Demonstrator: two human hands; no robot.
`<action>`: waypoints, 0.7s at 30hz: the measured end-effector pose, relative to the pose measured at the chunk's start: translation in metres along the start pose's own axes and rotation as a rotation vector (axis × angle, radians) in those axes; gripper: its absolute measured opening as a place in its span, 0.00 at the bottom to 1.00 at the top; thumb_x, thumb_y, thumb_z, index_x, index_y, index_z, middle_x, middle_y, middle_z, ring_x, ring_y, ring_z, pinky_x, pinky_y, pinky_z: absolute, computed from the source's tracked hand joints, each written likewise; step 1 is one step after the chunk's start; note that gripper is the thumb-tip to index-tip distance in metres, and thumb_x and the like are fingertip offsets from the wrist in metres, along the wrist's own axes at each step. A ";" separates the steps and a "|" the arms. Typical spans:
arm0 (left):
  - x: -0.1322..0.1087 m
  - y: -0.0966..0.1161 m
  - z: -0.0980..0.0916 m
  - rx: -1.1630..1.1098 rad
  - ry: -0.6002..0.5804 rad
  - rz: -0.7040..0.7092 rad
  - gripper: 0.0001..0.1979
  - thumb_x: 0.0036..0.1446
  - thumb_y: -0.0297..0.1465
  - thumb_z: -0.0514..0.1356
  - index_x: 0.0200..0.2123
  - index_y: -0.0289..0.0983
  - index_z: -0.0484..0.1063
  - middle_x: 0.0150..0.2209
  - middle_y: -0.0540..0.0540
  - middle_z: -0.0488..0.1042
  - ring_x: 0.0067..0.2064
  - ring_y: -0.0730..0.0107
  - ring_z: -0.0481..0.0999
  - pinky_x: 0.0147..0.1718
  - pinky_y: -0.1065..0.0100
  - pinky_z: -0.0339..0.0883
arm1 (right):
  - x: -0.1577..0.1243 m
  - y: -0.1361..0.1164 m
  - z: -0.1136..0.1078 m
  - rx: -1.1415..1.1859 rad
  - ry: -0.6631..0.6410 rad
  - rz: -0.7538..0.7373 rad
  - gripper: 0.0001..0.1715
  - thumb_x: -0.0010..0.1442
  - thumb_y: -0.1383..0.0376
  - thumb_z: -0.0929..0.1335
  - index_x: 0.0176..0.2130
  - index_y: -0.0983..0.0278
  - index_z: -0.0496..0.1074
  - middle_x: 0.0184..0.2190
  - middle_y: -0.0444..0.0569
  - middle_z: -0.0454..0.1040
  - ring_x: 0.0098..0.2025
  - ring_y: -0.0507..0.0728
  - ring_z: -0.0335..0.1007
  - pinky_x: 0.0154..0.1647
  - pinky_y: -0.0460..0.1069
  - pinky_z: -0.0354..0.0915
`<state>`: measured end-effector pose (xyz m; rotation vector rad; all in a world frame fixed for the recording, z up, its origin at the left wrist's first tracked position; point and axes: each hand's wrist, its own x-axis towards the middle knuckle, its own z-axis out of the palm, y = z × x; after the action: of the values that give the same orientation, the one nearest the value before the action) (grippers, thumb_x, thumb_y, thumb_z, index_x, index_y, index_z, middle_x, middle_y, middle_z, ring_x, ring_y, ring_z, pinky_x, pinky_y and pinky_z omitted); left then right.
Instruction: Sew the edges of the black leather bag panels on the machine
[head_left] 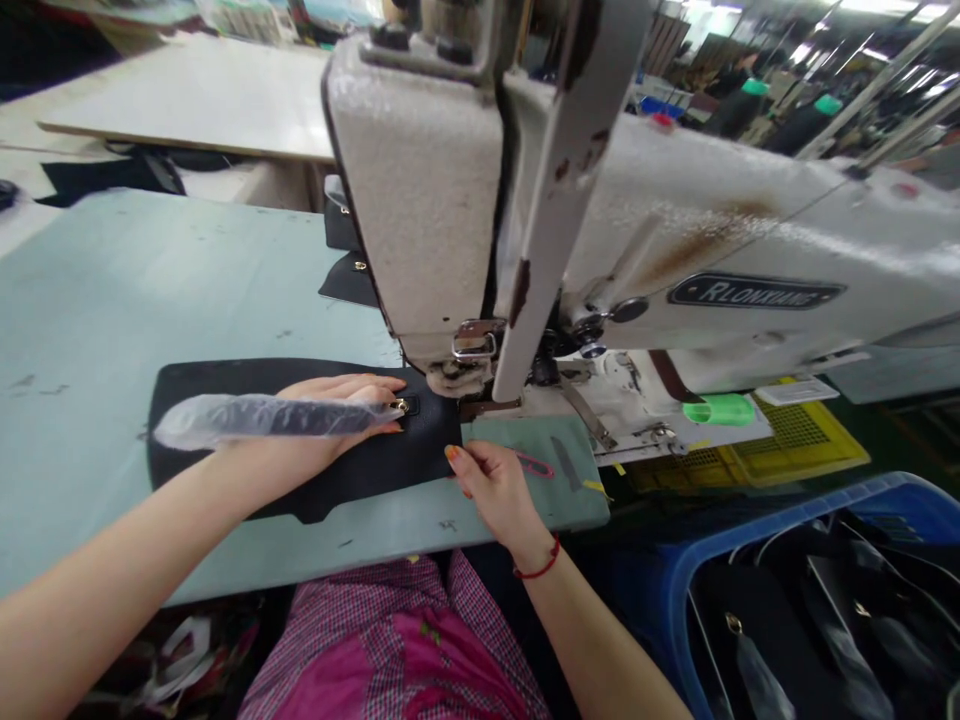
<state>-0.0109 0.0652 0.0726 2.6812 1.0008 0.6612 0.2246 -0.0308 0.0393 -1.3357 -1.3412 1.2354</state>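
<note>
I see flat black leather-like panel (424,465) at eight o'clock on pale green worktop (90,300), beside white metal sewing machine (427,200) at one. My left hand (324,453) lies flat on panel, fingers together, under plastic-wrapped dark strap (247,416). My right hand (496,487) pinches panel's right edge. Blue plastic bin (664,590), four o'clock.

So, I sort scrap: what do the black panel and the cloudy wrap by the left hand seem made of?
Black panel: probably leather or imitation leather, from its smooth, matte face. Cloudy wrap: likely plastic film, being crinkled, shiny and see-through.
</note>
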 end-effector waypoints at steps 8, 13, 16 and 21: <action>0.016 -0.012 -0.001 -0.324 0.075 -0.272 0.20 0.50 0.48 0.64 0.37 0.39 0.79 0.38 0.46 0.79 0.41 0.58 0.77 0.51 0.57 0.65 | 0.017 -0.007 -0.003 0.032 -0.021 0.016 0.28 0.61 0.48 0.66 0.20 0.63 0.60 0.17 0.39 0.56 0.21 0.47 0.51 0.23 0.45 0.49; 0.022 -0.026 -0.004 -0.201 0.009 -0.232 0.20 0.51 0.50 0.62 0.33 0.39 0.80 0.33 0.46 0.79 0.40 0.59 0.76 0.48 0.60 0.64 | 0.029 -0.011 -0.003 0.029 -0.015 0.022 0.28 0.60 0.46 0.66 0.21 0.63 0.60 0.17 0.38 0.57 0.21 0.47 0.52 0.24 0.44 0.53; 0.028 -0.034 -0.003 -0.060 -0.088 -0.278 0.22 0.54 0.48 0.61 0.36 0.34 0.79 0.36 0.41 0.80 0.40 0.58 0.75 0.45 0.61 0.63 | 0.033 -0.013 -0.002 0.003 -0.001 0.013 0.29 0.61 0.47 0.66 0.19 0.63 0.61 0.16 0.39 0.59 0.21 0.47 0.55 0.26 0.44 0.56; 0.037 -0.035 -0.011 0.124 -0.249 -0.378 0.24 0.59 0.48 0.58 0.30 0.31 0.77 0.28 0.40 0.76 0.30 0.62 0.70 0.33 0.66 0.58 | 0.033 -0.016 0.001 0.011 0.032 0.030 0.30 0.62 0.47 0.66 0.19 0.64 0.62 0.15 0.39 0.60 0.19 0.47 0.55 0.24 0.43 0.55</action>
<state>-0.0117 0.1165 0.0831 2.4844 1.4575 0.1915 0.2194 0.0027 0.0522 -1.3665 -1.2949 1.2351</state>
